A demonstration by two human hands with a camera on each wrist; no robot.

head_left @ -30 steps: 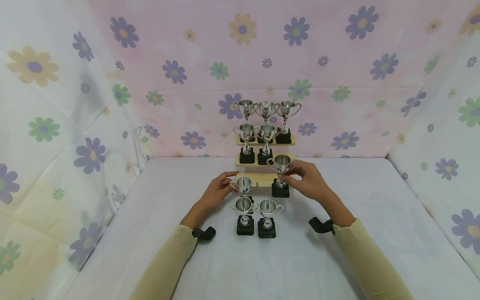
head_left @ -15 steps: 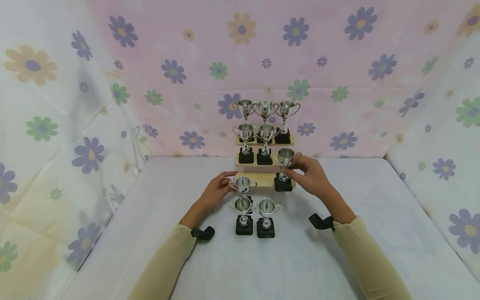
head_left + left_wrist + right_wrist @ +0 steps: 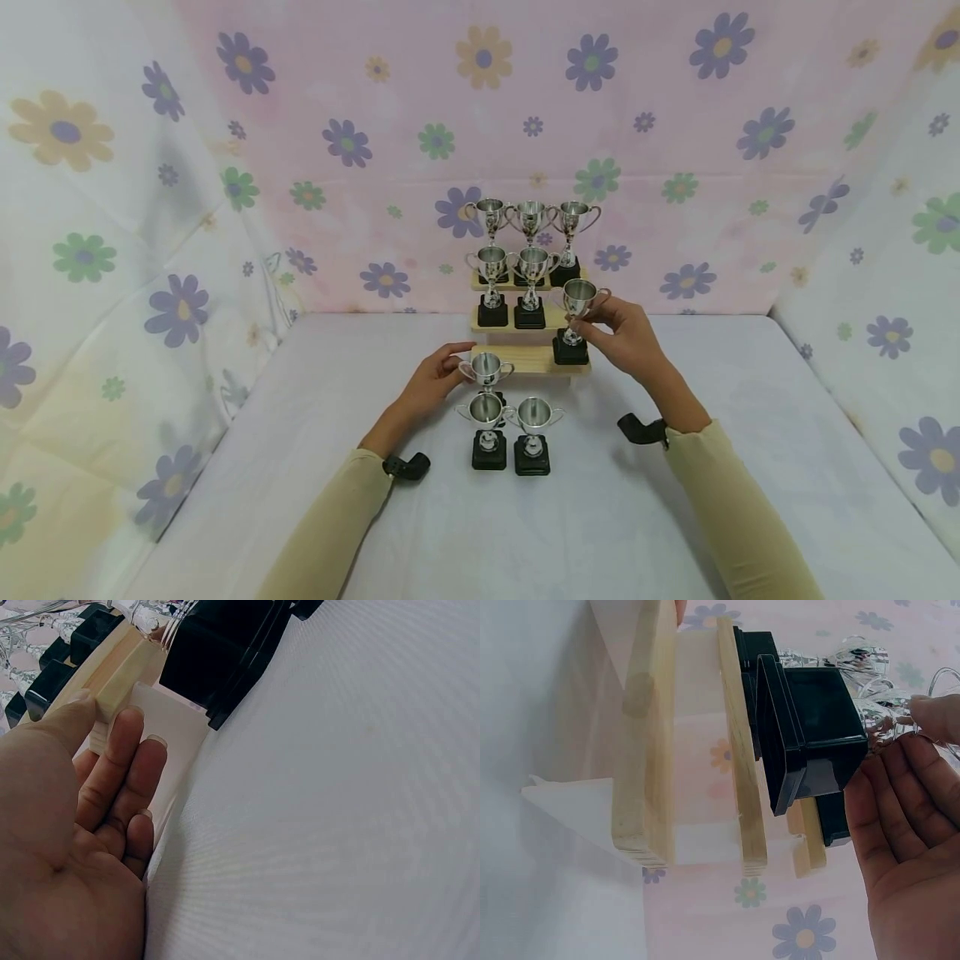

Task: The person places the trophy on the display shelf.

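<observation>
Raised trophy (image 3: 577, 321) (shelf-bound) pinched by right hand (image 3: 626, 340).

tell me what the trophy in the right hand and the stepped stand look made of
Trophy cup: shiny silver, mirror-like reflections, so polished metal or metallised plastic; its square base looks like glossy black plastic. Stepped stand: pale unpainted wood, with grain and layered edges suggesting plywood.

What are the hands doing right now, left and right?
Left hand: open, straight fingers resting against the wooden stand.
Right hand: pinching a silver trophy, held above the stand's lower step.
</observation>
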